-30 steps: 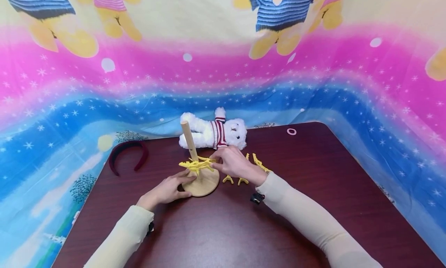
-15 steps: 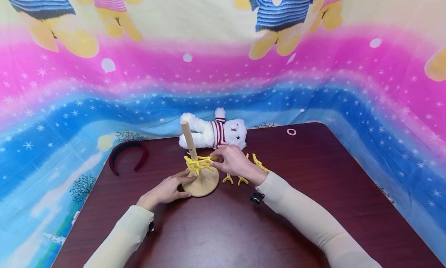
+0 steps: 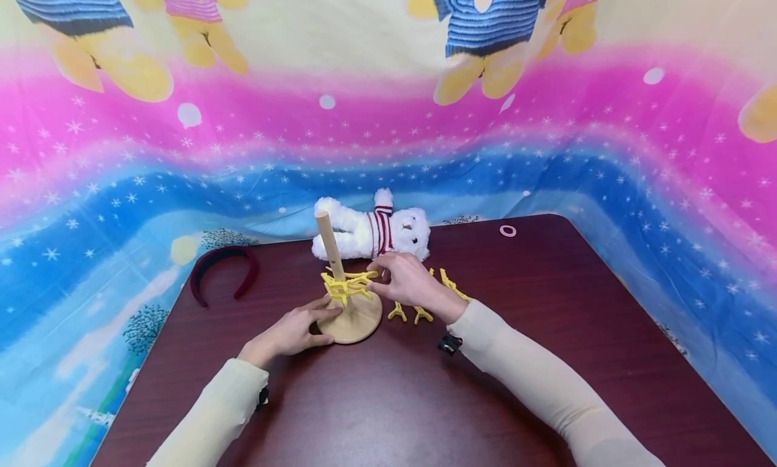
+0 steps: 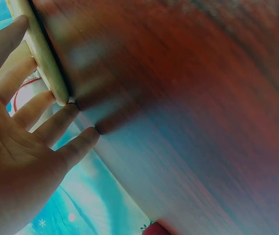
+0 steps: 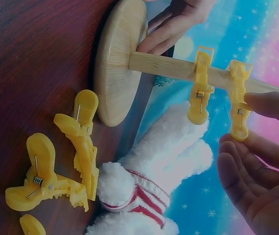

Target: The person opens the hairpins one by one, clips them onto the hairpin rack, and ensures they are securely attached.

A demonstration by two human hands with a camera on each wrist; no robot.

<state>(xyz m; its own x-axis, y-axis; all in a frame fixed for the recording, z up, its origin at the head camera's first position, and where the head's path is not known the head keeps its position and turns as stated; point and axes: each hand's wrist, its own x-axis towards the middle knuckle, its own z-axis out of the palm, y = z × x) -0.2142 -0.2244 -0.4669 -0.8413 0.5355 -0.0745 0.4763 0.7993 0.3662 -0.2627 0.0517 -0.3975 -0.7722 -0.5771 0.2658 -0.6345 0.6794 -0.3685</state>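
Upper clip [image 5: 238, 89]: its yellow nose is reaching less far to the left of the post [image 3: 330, 248] than a second ago, while both hands are staying nearly in place.
Right hand [image 3: 403, 278]: its grip is pinching the upper clip's handles between thumb and fingers; whether the jaws are biting the wood, I cannot tell.
Lower clip [image 5: 201, 90]: sitting across the post, apart from the upper one and nearer the base [image 3: 363, 325].
Left hand [image 3: 288, 328]: its grip is spreading against the round base's edge, probably bracing it so the post is standing steady.
Spare clips [image 5: 84, 147]: lying near the base, seemingly waiting within easy reach.
Tabletop [image 3: 388, 399]: shining dark red-brown, also carrying a white plush bear [image 3: 352, 243] behind the post, a dark red headband [image 3: 221, 252] and a pale ring [image 3: 502, 229].
Backdrop [image 3: 388, 143]: hanging around the far side, showing pink and blue bands, snowflakes and printed figures.
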